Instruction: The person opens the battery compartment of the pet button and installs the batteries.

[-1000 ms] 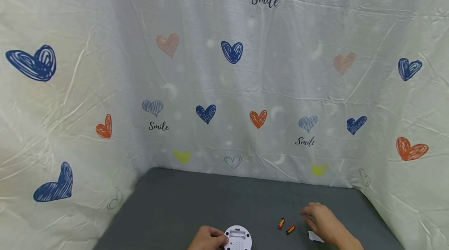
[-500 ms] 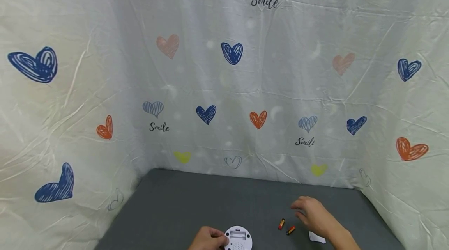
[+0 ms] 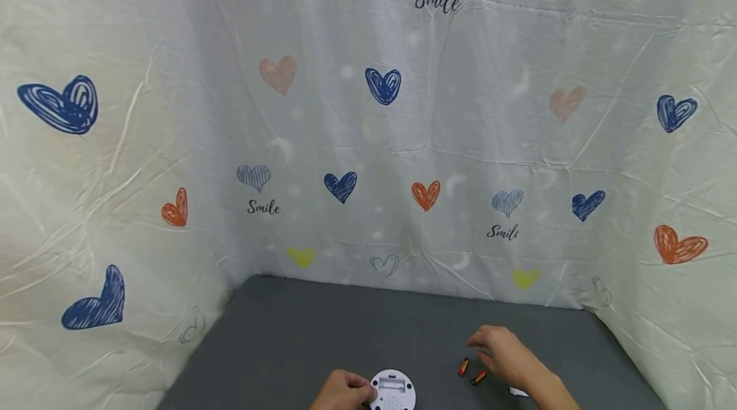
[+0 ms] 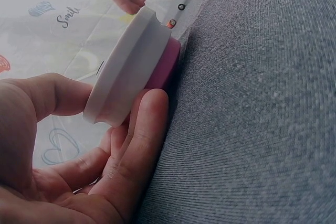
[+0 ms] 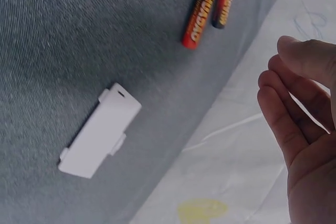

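Grey felt table [image 3: 322, 333]: it carries one round white device, two batteries and one white cover, all along the near edge, with a heart-print sheet [image 3: 368, 141] behind.
Count: one device [image 3: 393, 391], two red-and-black batteries [image 3: 463, 367] [image 3: 478, 377], one battery cover [image 5: 100, 130], and your two hands.
Left hand [image 3: 341, 391]: you hold the device at its left rim, thumb on one side and fingers curled under the other; the left wrist view shows it [image 4: 131, 66] tipped up on edge in your grip, its pink underside toward the felt.
Right hand [image 3: 499, 351]: it hovers just above and beside the batteries, fingers loosely bent and gripping nothing; the right wrist view shows the fingers [image 5: 294, 103] together and gently curved, palm bare.
Hands: well apart from each other, with the batteries between the device and your right hand.
Batteries: in the right wrist view they [image 5: 199, 15] [image 5: 223, 1] lie flat, nearly parallel and just beside each other, with long axes running away from you and slightly to one side.
Cover: it lies flat on the felt near your right wrist, apart from the batteries, with its long axis on a diagonal.
Device: its open battery slot faces up in the head view.
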A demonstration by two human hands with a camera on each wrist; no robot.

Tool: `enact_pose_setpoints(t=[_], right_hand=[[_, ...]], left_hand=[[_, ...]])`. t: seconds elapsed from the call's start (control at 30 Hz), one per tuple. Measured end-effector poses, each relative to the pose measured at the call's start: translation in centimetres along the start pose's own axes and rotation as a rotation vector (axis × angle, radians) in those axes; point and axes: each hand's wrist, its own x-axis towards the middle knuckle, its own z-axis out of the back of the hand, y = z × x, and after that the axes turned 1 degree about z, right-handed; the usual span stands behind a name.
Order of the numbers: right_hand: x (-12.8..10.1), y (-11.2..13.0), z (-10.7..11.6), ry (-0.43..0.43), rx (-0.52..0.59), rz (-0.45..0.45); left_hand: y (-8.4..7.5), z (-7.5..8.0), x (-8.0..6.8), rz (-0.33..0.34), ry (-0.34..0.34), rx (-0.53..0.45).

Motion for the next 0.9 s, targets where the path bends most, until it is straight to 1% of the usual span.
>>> enact_pose_setpoints(t=[0.07, 0.13, 0.17, 0.2, 0.3, 0.37, 0.4, 0.43, 0.53, 0.8, 0.9], right_hand=[[0.2, -0.1, -0.3, 0.011, 0.006, -0.012], [0.9, -3.9, -2.8, 0.019, 0.001, -0.009], [1.3, -5.8, -4.1, 0.015, -0.006, 0.006], [1.4, -6.8, -4.8, 0.011, -0.026, 0.037], [2.3, -12.2, -8.5, -0.008, -0.051, 0.081], [2.3, -11.9, -8.8, -0.024, -0.083, 0.107], [2.3, -11.7, -8.9, -0.025, -0.093, 0.106], [2.5, -12.5, -9.6, -0.024, -0.093, 0.088], [2.7, -12.3, -10.0, -0.028, -0.128, 0.1], [3.1, -12.1, -10.8, -0.069, -0.153, 0.189], [3.0, -11.1, -10.6, -0.087, -0.126, 0.197]], left_hand=[[-0.1, 0.0, -0.1, -0.015, 0.0, -0.011], [-0.2, 0.0, -0.1, -0.021, 0.0, -0.02], [-0.2, 0.0, -0.1, -0.024, 0.001, -0.023], [-0.2, -0.1, -0.1, -0.027, 0.001, -0.026], [-0.1, -0.1, -0.1, -0.037, 0.002, -0.028], [0.0, -0.1, 0.0, -0.043, 0.001, -0.026], [0.0, -0.1, 0.0, -0.043, 0.001, -0.024], [0.1, -0.1, 0.0, -0.042, 0.002, -0.021], [0.1, 0.0, 0.1, -0.031, 0.004, -0.01], [0.2, 0.2, 0.1, -0.004, 0.011, 0.008], [0.2, 0.3, 0.1, 0.002, 0.01, 0.024]])
